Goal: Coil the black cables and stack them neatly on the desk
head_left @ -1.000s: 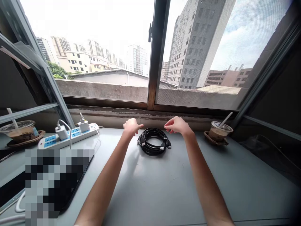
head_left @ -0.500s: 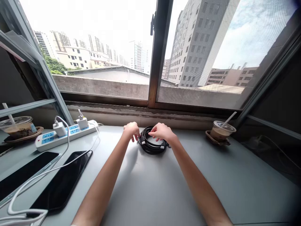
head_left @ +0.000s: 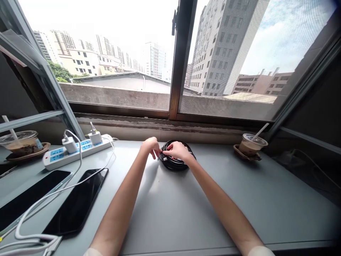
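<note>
A black cable (head_left: pixel 176 167) lies wound in a round coil on the desk, close to the window wall. One light-tipped connector (head_left: pixel 165 159) shows at the coil's left front; the far side is partly covered by my right hand. My left hand (head_left: pixel 151 145) is at the coil's left edge, thumb and finger pinched on the cable there, other fingers hanging curled. From above, my right hand (head_left: pixel 178 150) reaches across the coil, its fingertips pinched at the same left edge and almost meeting the left ones. Exactly which strand each pinches is too small to tell.
A white power strip (head_left: pixel 80 153) with two chargers stands at the left. Two dark phones (head_left: pixel 77 202) and white charging cables (head_left: pixel 34 236) lie before it. Drink cups sit on brown holders at far left and at right (head_left: pixel 250 145). A metal shelf frame (head_left: pixel 55 85) rises at left.
My right hand has moved left across the coil, its fingertips now beside my left hand's. The coil has turned or shifted slightly under them. The view has shifted a little.
</note>
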`<state>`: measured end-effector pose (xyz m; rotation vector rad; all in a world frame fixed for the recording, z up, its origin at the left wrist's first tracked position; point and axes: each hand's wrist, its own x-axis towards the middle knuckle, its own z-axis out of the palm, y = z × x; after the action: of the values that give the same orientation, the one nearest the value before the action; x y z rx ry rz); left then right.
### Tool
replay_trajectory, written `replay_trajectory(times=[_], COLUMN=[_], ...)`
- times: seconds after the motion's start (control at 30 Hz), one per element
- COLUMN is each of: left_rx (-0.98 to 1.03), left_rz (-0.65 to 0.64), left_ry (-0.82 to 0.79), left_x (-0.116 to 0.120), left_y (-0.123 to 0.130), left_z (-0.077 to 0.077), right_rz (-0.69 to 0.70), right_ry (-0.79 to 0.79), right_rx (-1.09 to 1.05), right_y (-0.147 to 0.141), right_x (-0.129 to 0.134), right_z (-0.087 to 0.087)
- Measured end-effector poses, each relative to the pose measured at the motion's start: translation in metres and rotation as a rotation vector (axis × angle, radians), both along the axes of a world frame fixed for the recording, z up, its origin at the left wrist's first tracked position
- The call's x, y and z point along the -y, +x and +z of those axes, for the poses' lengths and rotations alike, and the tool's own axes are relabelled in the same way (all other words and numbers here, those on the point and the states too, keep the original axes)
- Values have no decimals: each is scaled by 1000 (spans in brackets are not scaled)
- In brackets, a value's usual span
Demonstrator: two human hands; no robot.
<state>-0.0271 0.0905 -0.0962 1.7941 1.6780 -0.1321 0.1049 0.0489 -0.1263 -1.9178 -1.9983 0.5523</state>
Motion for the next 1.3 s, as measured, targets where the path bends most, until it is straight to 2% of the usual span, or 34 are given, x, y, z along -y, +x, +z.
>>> replay_trajectory(times=[0.1,0.3,0.47,0.6,0.73,0.87,0.97,1.1,1.2,1.3], left_rx=[26,82,161,166,59,-48,-49,-56,-91,-110], left_rz=[-5,8,-7,3,54,65,-34,-140,-157,-180], left_ry=[-22,-37,-65,-40,141,428,565,616,609,616], left_x=[-2,-6,-9,-10,-6,-1,-2,-6,-10,-12], left_y=[-2,-7,-8,-7,1,17,29,37,38,39], left_z=[0,0,-3,-6,-7,-9,-16,-33,-46,-51], right_rz=[-37,-39,44,99,89,-18,-149,-247,-265,-255], right_ry=[54,66,78,59,68,170,225,140,89,34], right_rx=[-9,-8,-85,-117,-100,-43,25,100,115,107], right_y=[-4,-12,-5,-5,-4,11,28,48,58,65], right_x=[1,3,3,0,-3,-3,-8,-19,-24,-22], right_z=[0,-2,6,-1,-9,5,14,8,2,6])
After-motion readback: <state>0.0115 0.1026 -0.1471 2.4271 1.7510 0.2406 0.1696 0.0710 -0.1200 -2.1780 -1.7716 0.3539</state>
